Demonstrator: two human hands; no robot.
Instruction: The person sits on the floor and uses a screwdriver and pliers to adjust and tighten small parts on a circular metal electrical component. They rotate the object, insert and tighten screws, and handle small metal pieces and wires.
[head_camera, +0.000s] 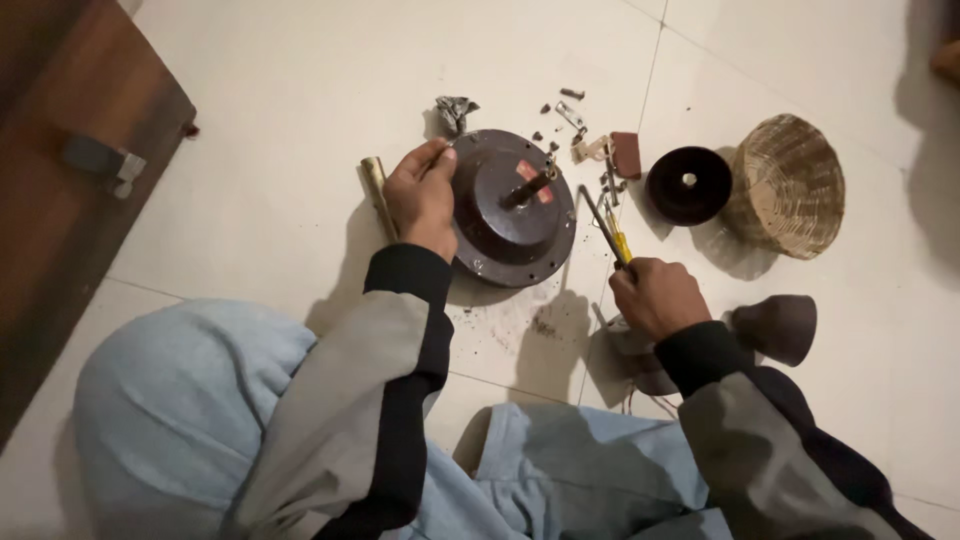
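Both arms are in a grey jacket with broad black panels running down the sleeves, each one ending in a snug black ribbed cuff at the wrist. Bare hands out of those cuffs, the left hand (422, 196) and the right hand (657, 296), no gloves, no rings or watch in sight. Below, the legs are in pale blue trousers, loose and softly creased over the knees.

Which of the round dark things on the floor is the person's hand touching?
The big dark brown metal motor disc with a shaft: the left hand grips its rim. The small black cup and the brown cone-shaped cover lie untouched.
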